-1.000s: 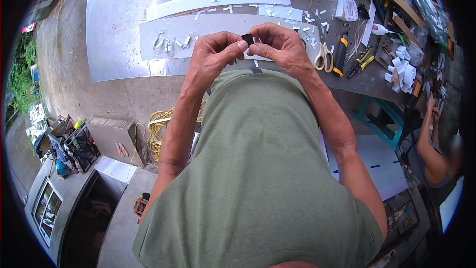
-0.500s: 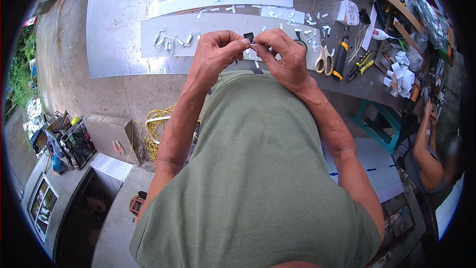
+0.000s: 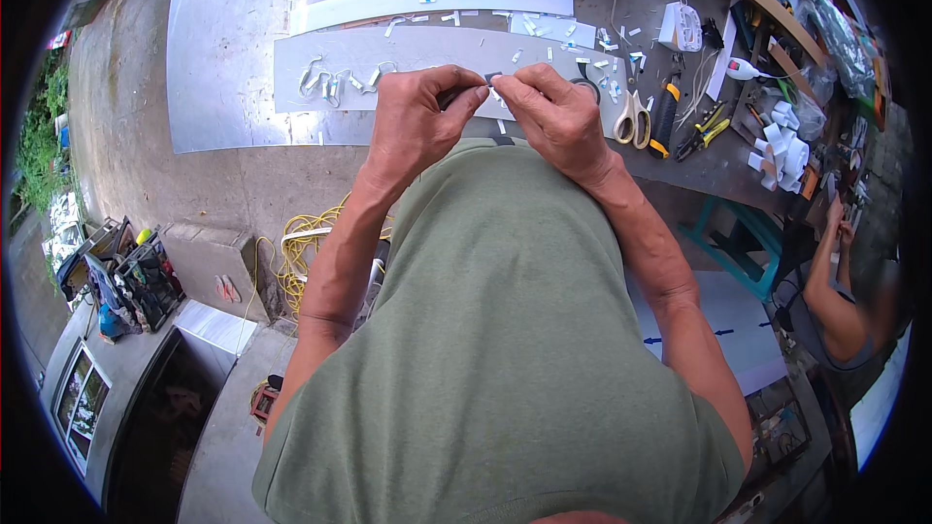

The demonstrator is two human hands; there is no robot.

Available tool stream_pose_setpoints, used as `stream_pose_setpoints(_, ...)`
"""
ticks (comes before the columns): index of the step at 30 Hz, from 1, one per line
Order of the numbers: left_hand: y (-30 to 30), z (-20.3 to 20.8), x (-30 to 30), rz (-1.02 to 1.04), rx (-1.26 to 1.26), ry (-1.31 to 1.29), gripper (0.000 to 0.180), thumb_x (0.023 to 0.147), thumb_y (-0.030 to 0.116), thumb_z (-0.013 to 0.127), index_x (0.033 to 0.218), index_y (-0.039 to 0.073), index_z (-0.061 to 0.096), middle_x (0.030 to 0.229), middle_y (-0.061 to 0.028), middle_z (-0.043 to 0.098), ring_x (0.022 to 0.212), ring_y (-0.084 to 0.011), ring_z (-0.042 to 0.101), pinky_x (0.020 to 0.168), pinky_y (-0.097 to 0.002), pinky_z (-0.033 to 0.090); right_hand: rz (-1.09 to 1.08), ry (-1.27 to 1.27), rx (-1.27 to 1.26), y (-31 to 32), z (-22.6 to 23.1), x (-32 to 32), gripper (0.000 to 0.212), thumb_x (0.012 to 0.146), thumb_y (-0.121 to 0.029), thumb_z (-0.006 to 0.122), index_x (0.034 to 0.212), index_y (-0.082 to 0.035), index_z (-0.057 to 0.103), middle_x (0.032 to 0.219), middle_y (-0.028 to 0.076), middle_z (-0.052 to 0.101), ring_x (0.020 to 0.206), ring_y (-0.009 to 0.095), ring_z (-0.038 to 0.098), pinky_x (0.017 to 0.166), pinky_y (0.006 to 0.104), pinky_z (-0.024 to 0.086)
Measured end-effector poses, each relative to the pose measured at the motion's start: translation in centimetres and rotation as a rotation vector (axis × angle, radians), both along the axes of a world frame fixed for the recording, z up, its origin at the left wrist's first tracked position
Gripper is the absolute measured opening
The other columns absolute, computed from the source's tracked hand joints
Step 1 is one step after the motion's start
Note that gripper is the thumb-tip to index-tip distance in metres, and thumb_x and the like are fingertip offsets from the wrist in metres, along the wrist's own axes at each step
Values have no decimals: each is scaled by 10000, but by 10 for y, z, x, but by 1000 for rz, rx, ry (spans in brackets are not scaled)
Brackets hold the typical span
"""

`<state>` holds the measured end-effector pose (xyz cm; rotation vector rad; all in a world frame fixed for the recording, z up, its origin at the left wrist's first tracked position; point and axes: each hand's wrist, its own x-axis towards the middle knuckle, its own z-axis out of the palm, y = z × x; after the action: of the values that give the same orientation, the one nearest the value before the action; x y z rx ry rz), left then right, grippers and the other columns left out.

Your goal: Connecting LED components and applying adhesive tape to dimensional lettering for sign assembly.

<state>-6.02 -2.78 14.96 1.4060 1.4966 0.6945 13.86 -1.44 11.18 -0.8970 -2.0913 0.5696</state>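
Fingertip to fingertip above the near side of the workbench, both hands are pinched around a small strip of black tape (image 3: 492, 76). My left hand (image 3: 419, 114) has thumb and forefinger pressed together at its left end. My right hand (image 3: 558, 114) grips it from the right, and its fingers partly cover the strip. Whether a thin wire lies inside the pinch is hidden. Beneath the hands is a long grey panel (image 3: 233, 87)-coloured sheet, bearing small white LED modules (image 3: 332, 87) on wires. A black tape roll (image 3: 588, 87) sits beside my right hand.
Right of my hands lie scissors (image 3: 632, 122), a yellow-and-black cutter (image 3: 665, 118), wire pliers (image 3: 706, 132) and white strip offcuts (image 3: 784, 150). A long white strip (image 3: 437, 2) crosses the bench farther back. Another person's arm (image 3: 825, 281) shows at far right; yellow cable (image 3: 301, 243) lies on the floor.
My left hand has rolled over and its fingers have curled in more. My right hand has closed over the black strip, of which less now shows.
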Motion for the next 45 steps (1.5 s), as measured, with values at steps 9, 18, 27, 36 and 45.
stream_pose_setpoints(9, -3, -12, 3, -112, 350, 181, 98, 854, 38, 753, 950, 41, 771, 807, -96, 746, 635, -144, 694, 566, -271, 528, -2, -127, -145, -3, 5, -6, 140, 840, 36, 702, 958, -2, 637, 836, 100, 574, 668, 261, 630, 574, 357, 500)
stream_pose_setpoints(18, 7, -18, -5, -240, 130, -34, 140, 885, 71, 743, 1014, 28, 777, 815, -83, 752, 699, -117, 685, 614, -277, 526, 72, -71, -397, 5, 12, 10, 119, 876, -52, 707, 945, -3, 624, 855, 106, 576, 701, 277, 642, 624, 380, 514)
stream_pose_setpoints(27, 15, -28, -19, -172, -283, -373, 214, 874, 207, 775, 938, 3, 766, 716, 20, 632, 582, -47, 486, 522, -200, 347, 247, 176, -648, 13, 9, 22, 268, 848, -16, 743, 1106, -57, 688, 855, 40, 593, 708, 141, 587, 639, 298, 478)
stream_pose_setpoints(36, 12, -34, -19, 39, -638, -682, 120, 889, 102, 754, 941, -7, 746, 683, 34, 602, 532, -2, 417, 450, -180, 261, 152, 63, -214, 5, 6, 12, 359, 772, 49, 752, 1105, -64, 683, 946, 68, 628, 778, 219, 682, 651, 331, 590)
stream_pose_setpoints(45, 4, -35, -15, 59, -578, -756, 137, 890, 102, 747, 972, -7, 759, 701, -26, 641, 531, -27, 464, 475, -206, 342, 72, 168, -79, 2, -3, 11, 269, 779, 31, 778, 1040, -29, 748, 931, 84, 707, 751, 178, 689, 625, 291, 565)
